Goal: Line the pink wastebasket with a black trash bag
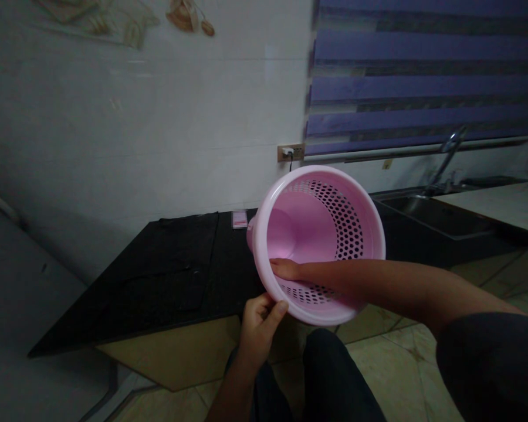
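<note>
Left hand [259, 328] clamped on pink basket [314, 220] rim near tabletop [235, 269] front edge, likely steadying it; right hand [286, 269] inside, fingers' state: can't tell.

The left hand [260, 323] pinches the lower-left rim of a round, pink, perforated plastic basket [260, 249]; the right hand [286, 269] reaches inside it. Behind the basket runs a flat black countertop [180, 246]; to its right, a metal sink [440, 215]; above right, purple-striped blinds [405, 88].
</note>
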Demonstrator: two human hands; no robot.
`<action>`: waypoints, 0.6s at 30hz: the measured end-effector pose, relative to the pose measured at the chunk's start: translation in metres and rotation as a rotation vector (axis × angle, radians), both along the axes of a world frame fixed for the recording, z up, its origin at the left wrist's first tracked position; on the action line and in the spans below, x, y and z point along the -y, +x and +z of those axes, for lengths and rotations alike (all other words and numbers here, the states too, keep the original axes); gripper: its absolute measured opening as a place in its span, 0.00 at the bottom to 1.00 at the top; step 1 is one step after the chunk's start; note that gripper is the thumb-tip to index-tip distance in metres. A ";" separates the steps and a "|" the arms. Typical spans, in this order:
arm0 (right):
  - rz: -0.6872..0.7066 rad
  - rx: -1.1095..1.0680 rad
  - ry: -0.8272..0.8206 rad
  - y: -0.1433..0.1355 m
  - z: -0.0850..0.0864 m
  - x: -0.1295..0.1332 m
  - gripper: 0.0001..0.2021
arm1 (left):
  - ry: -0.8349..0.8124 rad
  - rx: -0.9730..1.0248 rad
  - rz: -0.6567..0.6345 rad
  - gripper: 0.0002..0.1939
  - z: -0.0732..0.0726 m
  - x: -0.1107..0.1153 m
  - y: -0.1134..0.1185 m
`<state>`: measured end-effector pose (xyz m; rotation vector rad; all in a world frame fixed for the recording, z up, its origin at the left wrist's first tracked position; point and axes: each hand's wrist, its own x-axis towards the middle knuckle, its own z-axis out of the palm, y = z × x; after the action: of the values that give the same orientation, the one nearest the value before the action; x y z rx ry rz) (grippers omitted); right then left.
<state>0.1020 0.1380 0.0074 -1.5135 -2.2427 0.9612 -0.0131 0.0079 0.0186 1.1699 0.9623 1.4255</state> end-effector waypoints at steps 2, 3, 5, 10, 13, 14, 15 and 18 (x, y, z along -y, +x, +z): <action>-0.034 -0.058 -0.023 0.000 0.002 0.003 0.19 | 0.001 -0.004 0.006 0.21 -0.001 -0.001 0.000; -0.050 -0.083 -0.040 0.000 0.003 0.004 0.19 | 0.005 -0.003 0.009 0.21 -0.001 -0.001 0.000; -0.057 -0.098 -0.071 0.000 0.004 0.004 0.18 | 0.014 0.002 0.013 0.21 -0.002 -0.001 0.000; -0.039 -0.088 -0.074 -0.002 0.004 0.004 0.19 | 0.012 -0.003 0.029 0.19 -0.002 -0.002 -0.001; -0.038 -0.104 -0.083 -0.002 0.001 0.003 0.18 | 0.009 -0.034 0.035 0.21 -0.002 -0.004 -0.003; -0.031 -0.108 -0.082 -0.002 0.000 0.002 0.18 | 0.007 -0.043 0.025 0.22 -0.003 -0.005 -0.004; -0.021 -0.105 -0.083 -0.002 -0.003 0.000 0.19 | 0.005 -0.050 0.008 0.22 -0.003 -0.006 -0.006; 0.011 -0.052 -0.102 -0.004 -0.011 -0.008 0.19 | 0.002 -0.072 -0.054 0.23 -0.007 -0.011 -0.010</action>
<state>0.0985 0.1456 -0.0038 -1.5013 -2.1992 1.1206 -0.0232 0.0184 0.0117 1.2463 0.9721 1.3494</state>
